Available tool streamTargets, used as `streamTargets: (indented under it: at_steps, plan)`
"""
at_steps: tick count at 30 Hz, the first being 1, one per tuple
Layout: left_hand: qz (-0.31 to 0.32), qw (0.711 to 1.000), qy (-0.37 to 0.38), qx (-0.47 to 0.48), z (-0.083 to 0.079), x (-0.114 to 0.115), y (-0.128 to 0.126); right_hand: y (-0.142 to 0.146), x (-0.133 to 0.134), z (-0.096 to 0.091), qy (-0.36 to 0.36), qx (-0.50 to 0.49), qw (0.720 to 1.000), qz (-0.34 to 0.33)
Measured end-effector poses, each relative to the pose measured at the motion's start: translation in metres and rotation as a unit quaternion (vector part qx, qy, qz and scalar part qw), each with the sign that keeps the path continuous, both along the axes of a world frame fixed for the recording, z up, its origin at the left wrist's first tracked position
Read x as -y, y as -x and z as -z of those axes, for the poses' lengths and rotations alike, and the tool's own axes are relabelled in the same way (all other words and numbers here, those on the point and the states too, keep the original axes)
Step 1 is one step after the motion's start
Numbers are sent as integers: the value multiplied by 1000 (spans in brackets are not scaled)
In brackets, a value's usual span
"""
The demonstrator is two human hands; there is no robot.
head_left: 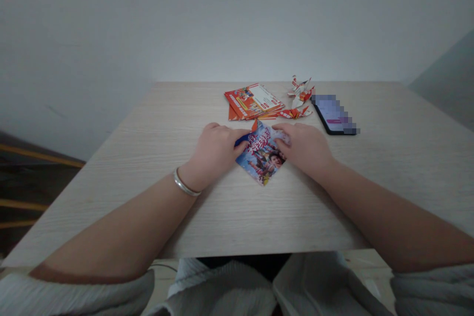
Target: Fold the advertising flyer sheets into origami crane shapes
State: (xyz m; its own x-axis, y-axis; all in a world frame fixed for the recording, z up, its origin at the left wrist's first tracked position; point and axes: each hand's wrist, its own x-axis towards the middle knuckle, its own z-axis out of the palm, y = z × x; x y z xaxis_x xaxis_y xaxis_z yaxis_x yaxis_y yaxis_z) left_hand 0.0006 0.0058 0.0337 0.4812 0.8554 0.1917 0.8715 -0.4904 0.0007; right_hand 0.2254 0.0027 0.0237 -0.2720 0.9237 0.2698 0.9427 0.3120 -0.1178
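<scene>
A colourful printed paper (261, 158), folded into a diamond with one corner towards me, lies over the middle of the table. My left hand (219, 148) pinches its left corner between thumb and fingers, where a dark blue edge shows. Opposite it, my right hand (305, 145) grips the right corner, thumb on top and fingertips at the upper edge. A small orange tip stands up at the far corner between the hands. The underside of the paper and some fingertips are hidden. A silver bangle (182, 183) is on my left wrist.
Behind the hands lies a stack of orange printed flyers (252, 101). To its right sit folded paper cranes (299, 96), partly overlapping one another. A phone (333, 116) with a lit screen lies further right on the pale wooden table (148, 153). A wall borders the far edge.
</scene>
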Motion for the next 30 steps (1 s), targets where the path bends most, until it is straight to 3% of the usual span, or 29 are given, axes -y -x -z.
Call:
streamTargets:
  at_steps: [3,8,12,17,24,30]
  plan:
    - [-32,999,12,42,-1,-2,2,-10,-9,6,15,-70,997,-9]
    - [-100,984,59,135,-2,-7,8,-27,-19,16,100,-198,975,19]
    - [-131,960,138,207,0,-14,15,-39,-23,20,141,-235,962,-5]
    - [-138,958,162,193,2,-20,21,-43,-23,20,131,-234,963,2]
    - [-120,982,107,101,7,-23,26,-42,-25,18,89,-201,975,-31]
    - [-12,999,6,30,7,-22,26,-44,-28,16,4,-117,982,-148]
